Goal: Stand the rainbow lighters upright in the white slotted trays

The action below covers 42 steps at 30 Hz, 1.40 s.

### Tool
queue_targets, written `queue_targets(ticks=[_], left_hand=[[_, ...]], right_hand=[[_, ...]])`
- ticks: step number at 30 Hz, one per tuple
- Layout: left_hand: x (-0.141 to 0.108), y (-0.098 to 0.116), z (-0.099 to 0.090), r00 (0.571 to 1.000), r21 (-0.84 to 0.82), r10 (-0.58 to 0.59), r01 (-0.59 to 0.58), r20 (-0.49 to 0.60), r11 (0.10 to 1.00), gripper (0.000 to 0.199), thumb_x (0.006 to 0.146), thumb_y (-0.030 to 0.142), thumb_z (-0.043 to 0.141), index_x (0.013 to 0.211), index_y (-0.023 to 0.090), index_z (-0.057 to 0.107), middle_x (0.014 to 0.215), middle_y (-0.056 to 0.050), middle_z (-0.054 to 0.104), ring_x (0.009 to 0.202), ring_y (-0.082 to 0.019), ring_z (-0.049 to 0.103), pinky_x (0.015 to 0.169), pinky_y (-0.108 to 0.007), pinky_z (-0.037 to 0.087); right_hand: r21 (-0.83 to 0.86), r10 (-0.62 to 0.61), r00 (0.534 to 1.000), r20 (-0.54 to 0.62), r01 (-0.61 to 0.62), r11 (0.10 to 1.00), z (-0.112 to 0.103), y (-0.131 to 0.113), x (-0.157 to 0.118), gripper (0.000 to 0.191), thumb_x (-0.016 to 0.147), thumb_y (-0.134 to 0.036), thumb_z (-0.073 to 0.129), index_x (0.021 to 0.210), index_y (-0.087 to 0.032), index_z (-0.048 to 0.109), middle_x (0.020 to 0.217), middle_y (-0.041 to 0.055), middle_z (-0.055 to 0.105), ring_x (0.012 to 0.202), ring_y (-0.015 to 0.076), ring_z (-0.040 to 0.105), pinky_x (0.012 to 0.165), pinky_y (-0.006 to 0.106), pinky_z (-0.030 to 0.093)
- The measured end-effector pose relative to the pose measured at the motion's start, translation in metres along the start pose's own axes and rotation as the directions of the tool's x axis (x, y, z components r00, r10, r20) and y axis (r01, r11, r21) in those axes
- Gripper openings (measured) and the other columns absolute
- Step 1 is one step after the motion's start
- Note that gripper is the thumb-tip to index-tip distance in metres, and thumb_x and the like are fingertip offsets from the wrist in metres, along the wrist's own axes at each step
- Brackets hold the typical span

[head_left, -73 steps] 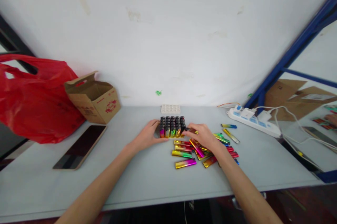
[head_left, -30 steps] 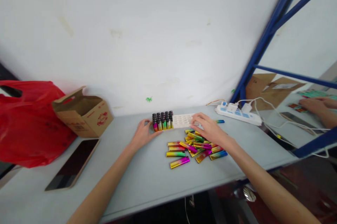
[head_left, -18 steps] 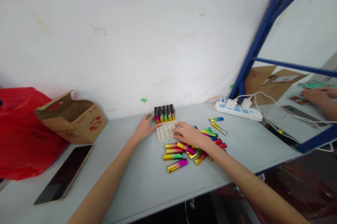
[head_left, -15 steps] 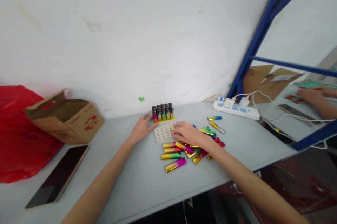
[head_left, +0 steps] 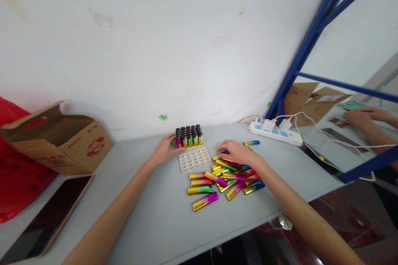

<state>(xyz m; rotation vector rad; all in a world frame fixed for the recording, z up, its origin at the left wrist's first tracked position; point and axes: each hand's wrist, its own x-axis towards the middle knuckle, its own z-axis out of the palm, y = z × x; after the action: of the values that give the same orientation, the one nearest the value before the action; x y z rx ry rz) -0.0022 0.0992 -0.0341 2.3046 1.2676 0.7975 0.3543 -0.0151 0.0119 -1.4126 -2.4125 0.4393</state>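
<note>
Beside a block of upright lighters (head_left: 189,138) is my left hand (head_left: 163,151), its thumb stretched along the front and its fingers apart at the block's left side. The lighters have black tops and shiny coloured bodies. In front of the block lies a white tray (head_left: 195,160) with rows of hollows. Over the far left of a pile of loose lighters (head_left: 230,176) is my right hand (head_left: 236,152), fingers bent down and apart from the thumb. Part of a blue lighter (head_left: 225,152) shows between them; no firm hold on it is visible.
An open cardboard box (head_left: 81,144), a red plastic bag (head_left: 27,188) and a dark tablet (head_left: 46,219) are at the left. A white power strip (head_left: 276,133) with cables stands at the back right, by a blue metal frame (head_left: 298,59). Another person's hands (head_left: 362,116) are beyond it.
My right hand has left the tray's right edge and moved right onto the lighter pile. My left hand stays beside the upright lighters. The view has shifted slightly.
</note>
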Motion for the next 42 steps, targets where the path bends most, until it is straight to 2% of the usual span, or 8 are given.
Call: queue_targets(ticks=[7,12,19,22,28,35,39,42], left_hand=[[-0.028,0.012,-0.005,0.998,0.009,-0.057,0.057,-0.033,0.998,0.091,0.083,0.082,0.067,0.146,0.017,0.058,0.156,-0.018,0.059,0.144,-0.037,0.056,0.126,-0.052,0.04],[-0.062,0.023,-0.017,0.997,0.031,-0.022,0.025,-0.069,0.999,0.069,0.091,0.081,0.06,0.13,0.024,0.065,0.135,-0.011,0.07,0.128,-0.034,0.066,0.118,-0.051,0.048],[-0.08,0.041,-0.02,0.996,0.015,0.073,-0.074,0.057,0.997,0.061,0.085,0.075,0.074,0.124,0.027,0.071,0.129,-0.008,0.07,0.124,-0.033,0.066,0.115,-0.05,0.052],[-0.083,0.042,-0.016,0.995,0.017,0.088,-0.088,0.05,0.996,0.059,0.085,0.071,0.077,0.125,0.028,0.071,0.134,-0.009,0.067,0.129,-0.034,0.063,0.117,-0.051,0.05],[-0.086,0.043,-0.008,0.993,0.024,0.113,-0.114,0.023,0.993,0.068,0.079,0.07,0.084,0.129,0.027,0.07,0.137,-0.011,0.064,0.131,-0.036,0.061,0.118,-0.053,0.05],[-0.086,0.043,0.0,0.989,0.034,0.146,-0.146,-0.005,0.989,0.066,0.081,0.066,0.085,0.132,0.028,0.07,0.138,-0.011,0.063,0.132,-0.036,0.061,0.117,-0.054,0.05],[-0.087,0.046,0.0,0.99,0.042,0.142,-0.141,-0.013,0.989,0.066,0.081,0.065,0.086,0.131,0.026,0.07,0.135,-0.012,0.065,0.129,-0.036,0.062,0.115,-0.054,0.051],[-0.087,0.048,-0.001,0.989,0.05,0.147,-0.146,-0.015,0.988,0.065,0.081,0.066,0.085,0.13,0.026,0.071,0.134,-0.012,0.065,0.128,-0.036,0.063,0.115,-0.053,0.052]], right_hand=[[0.044,-0.024,0.998,0.06,0.021,0.999,-0.006,-0.002,0.01,0.013,0.094,-0.025,0.075,0.105,-0.021,0.081,0.108,0.0093,0.079,0.104,0.027,0.071,0.099,0.038,0.051],[0.048,-0.051,0.997,0.06,0.048,0.998,-0.003,-0.001,0.01,0.008,0.096,-0.026,0.072,0.1,-0.02,0.076,0.103,0.009,0.075,0.099,0.0249,0.069,0.094,0.036,0.052],[0.307,0.08,0.975,-0.208,-0.013,0.952,-0.005,-0.011,0.026,0.028,0.107,-0.044,0.05,0.117,-0.02,0.061,0.085,0.0017,0.073,0.073,0.0186,0.064,0.074,0.031,0.049],[0.417,0.155,0.926,-0.345,0.003,0.909,-0.005,-0.023,0.045,0.04,0.101,-0.058,0.056,0.107,-0.02,0.067,0.075,-0.0012,0.068,0.069,0.0171,0.06,0.07,0.029,0.046],[0.738,0.352,0.85,-0.392,0.062,0.672,0.017,-0.048,0.071,0.06,0.084,-0.081,0.065,0.078,-0.021,0.059,0.067,-0.0025,0.052,0.064,0.0147,0.047,0.06,0.028,0.041],[0.924,0.29,0.916,-0.276,0.17,0.344,0.041,-0.075,0.066,0.057,0.088,-0.081,0.064,0.093,-0.024,0.06,0.074,-0.0027,0.06,0.062,0.0141,0.056,0.062,0.028,0.051],[0.96,0.302,0.928,-0.217,0.146,0.24,0.043,-0.086,0.066,0.057,0.082,-0.077,0.076,0.098,-0.024,0.061,0.061,-0.0098,0.044,0.046,0.0088,0.034,0.045,0.022,0.032],[0.983,0.311,0.944,-0.113,0.059,0.176,0.045,-0.088,0.065,0.061,0.082,-0.082,0.07,0.079,-0.023,0.057,0.057,-0.0102,0.033,0.046,0.0075,0.023,0.044,0.022,0.02]])
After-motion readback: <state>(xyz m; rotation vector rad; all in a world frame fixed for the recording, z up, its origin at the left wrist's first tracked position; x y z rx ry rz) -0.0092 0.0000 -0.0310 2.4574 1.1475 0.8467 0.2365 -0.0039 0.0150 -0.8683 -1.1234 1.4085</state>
